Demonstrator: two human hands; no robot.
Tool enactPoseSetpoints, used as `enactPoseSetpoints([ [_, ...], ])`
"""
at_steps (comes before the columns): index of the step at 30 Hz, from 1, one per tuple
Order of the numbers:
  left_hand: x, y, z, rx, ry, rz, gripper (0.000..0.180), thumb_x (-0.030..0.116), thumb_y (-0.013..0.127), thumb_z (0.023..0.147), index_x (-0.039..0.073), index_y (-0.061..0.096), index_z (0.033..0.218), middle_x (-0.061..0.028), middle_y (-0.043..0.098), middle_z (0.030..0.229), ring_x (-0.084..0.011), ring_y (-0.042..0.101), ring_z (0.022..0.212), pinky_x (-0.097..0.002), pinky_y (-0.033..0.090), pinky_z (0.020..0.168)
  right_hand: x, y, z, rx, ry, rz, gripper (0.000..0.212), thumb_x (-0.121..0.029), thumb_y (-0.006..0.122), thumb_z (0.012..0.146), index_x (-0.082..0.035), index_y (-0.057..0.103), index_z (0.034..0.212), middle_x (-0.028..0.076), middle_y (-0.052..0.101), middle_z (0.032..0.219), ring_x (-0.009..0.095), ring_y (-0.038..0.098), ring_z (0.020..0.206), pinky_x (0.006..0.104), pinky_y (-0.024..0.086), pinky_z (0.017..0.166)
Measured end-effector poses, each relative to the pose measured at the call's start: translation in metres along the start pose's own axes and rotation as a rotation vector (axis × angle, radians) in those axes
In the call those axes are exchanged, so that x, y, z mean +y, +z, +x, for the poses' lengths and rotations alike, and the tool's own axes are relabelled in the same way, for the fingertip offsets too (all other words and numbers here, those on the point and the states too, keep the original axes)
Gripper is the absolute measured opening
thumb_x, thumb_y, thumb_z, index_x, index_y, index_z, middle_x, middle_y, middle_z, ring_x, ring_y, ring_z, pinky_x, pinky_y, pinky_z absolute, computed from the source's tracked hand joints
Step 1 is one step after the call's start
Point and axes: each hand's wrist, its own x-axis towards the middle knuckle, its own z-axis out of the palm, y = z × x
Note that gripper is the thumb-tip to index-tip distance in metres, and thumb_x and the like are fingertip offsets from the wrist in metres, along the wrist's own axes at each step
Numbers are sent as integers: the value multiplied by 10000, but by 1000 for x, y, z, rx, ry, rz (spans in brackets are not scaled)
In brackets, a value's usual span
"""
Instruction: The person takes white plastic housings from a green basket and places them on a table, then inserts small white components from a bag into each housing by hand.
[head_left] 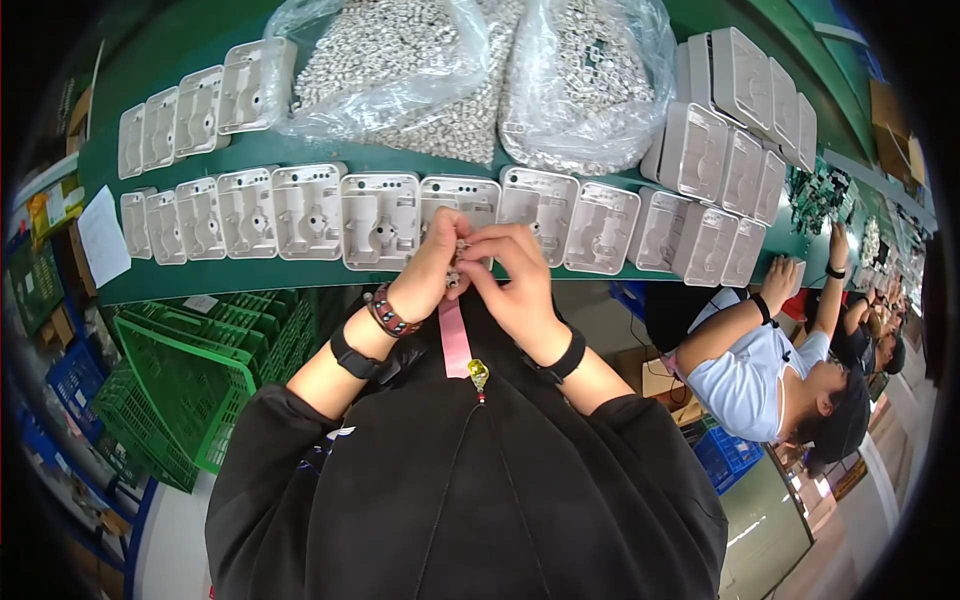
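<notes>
My left hand and my right hand meet just in front of the bench edge, fingers bent toward each other. Between them are small grey-white parts, partly covered by the fingers; their exact kind is too small to make out. The left hand cups some of these parts, while the right thumb and fingertips pinch at them. Right behind the hands stands a grey plastic housing, open side up, in a long row of like housings. Another housing is partly hidden by my left hand.
Two clear plastic bags of small pale parts lie at the back of the green bench. Stacked housings stand at the right. Green crates are at the lower left. A co-worker sits at the right, hands on the bench.
</notes>
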Motion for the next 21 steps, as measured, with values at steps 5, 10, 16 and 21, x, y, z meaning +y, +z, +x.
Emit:
enactPoseSetpoints([
  [5,12,-10,-1,-137,-45,-44,348,429,294,932,89,366,927,-1,403,681,-57,368,468,-177,274,381,-8,0,5,111,273,267,173,35,615,714,-28,551,862,73,547,825,171,533,773,256,416,681],
  [10,12,-15,-3,-139,-112,-66,231,295,462,906,68,426,873,32,416,625,-50,377,466,-192,288,402,-8,3,10,173,461,418,134,30,604,737,-33,550,842,72,547,829,143,520,762,227,404,667],
  [16,15,-24,-9,-4,165,427,161,155,621,793,47,502,787,24,439,595,-56,365,486,-220,292,448,-12,-10,14,-64,323,147,103,35,607,726,-7,574,814,69,555,811,149,528,756,244,408,663],
  [21,22,-34,-11,-64,127,655,159,133,639,765,41,510,762,-19,429,578,-70,382,517,-228,308,477,-6,-10,19,-246,304,224,62,25,608,725,5,593,783,66,561,796,157,537,759,260,407,645],
])
